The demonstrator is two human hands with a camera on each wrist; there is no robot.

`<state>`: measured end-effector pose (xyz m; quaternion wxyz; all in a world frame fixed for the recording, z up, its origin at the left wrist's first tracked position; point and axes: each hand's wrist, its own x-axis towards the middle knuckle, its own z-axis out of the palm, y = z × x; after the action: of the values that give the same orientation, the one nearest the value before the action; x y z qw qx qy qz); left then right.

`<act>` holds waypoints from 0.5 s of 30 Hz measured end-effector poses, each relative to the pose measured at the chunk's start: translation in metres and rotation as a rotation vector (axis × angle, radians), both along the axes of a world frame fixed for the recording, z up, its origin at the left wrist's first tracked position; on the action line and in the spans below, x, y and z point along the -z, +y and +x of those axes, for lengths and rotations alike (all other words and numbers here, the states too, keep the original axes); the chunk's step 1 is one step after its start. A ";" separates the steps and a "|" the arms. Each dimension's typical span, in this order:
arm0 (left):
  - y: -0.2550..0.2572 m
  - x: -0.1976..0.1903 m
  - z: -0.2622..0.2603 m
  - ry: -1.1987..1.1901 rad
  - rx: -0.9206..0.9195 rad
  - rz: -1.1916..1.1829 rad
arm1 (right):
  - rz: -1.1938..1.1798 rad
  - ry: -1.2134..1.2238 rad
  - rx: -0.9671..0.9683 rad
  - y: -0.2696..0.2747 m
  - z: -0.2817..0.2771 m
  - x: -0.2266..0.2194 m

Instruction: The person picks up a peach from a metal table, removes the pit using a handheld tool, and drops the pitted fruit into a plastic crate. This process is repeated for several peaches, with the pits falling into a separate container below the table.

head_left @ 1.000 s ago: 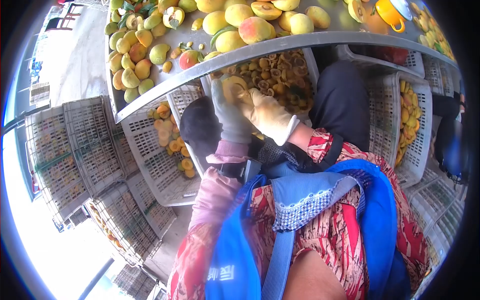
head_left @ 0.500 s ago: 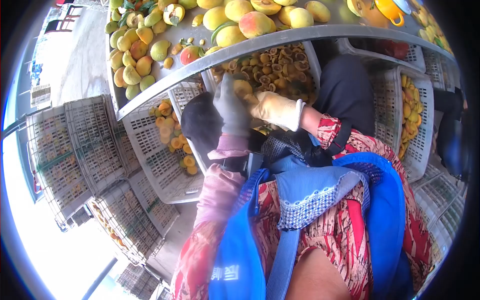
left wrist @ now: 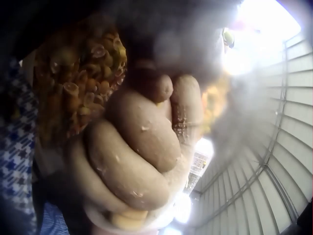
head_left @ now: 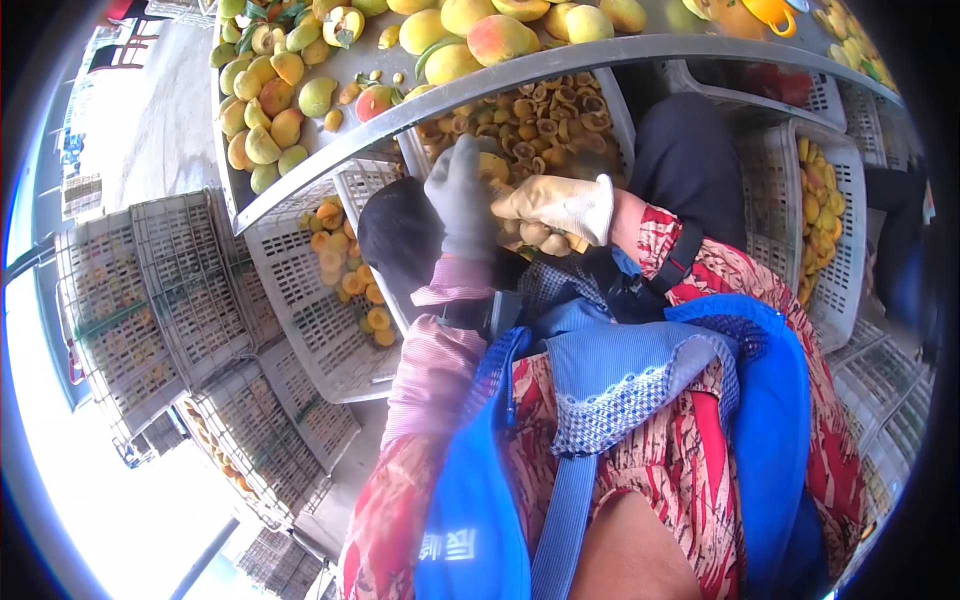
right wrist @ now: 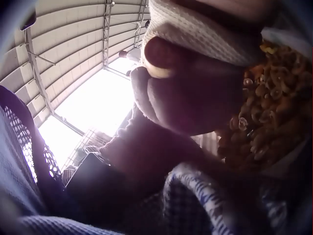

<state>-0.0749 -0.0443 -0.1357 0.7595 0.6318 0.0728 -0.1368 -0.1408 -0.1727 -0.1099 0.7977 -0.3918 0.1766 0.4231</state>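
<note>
My left hand [head_left: 458, 195], in a grey glove, is held above the crate between the knees. In the left wrist view its fingers [left wrist: 144, 127] are curled tightly, with wet bits of pulp on the glove. A pale yellow piece [left wrist: 128, 220] shows at the bottom of that fist; the rest of it is hidden. My right hand [head_left: 555, 208], in a cream glove, reaches in from the right, its fingers curled at a yellow peach [head_left: 492, 168] close beside the left hand. Its fingers [right wrist: 151, 98] look curled and shadowed in the right wrist view.
The metal table [head_left: 345, 160] bears whole peaches [head_left: 497, 40] and a yellow enamel mug [head_left: 768, 14]. Under its edge, a crate holds brown scraps of fruit [head_left: 560, 120]. Slatted crates with cut peaches stand at left [head_left: 325, 350] and right [head_left: 845, 200].
The left hand has gone from fingers stretched along the peach to a curled fist. The right hand has shifted right and stays near the peach. The head view has tilted slightly.
</note>
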 end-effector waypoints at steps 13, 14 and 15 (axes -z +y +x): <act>-0.017 -0.035 -0.012 0.093 0.416 -0.369 | 0.428 -0.100 0.060 -0.024 -0.036 -0.020; -0.021 -0.039 -0.016 0.142 0.412 -0.441 | 0.438 -0.115 0.062 -0.025 -0.038 -0.022; -0.025 -0.044 -0.022 0.193 0.408 -0.514 | 0.448 -0.129 0.064 -0.027 -0.041 -0.023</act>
<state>-0.0966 -0.0693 -0.0919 0.8405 0.4056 -0.0202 -0.3588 -0.1821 -0.1995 -0.0865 0.8873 -0.2255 0.0390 0.4004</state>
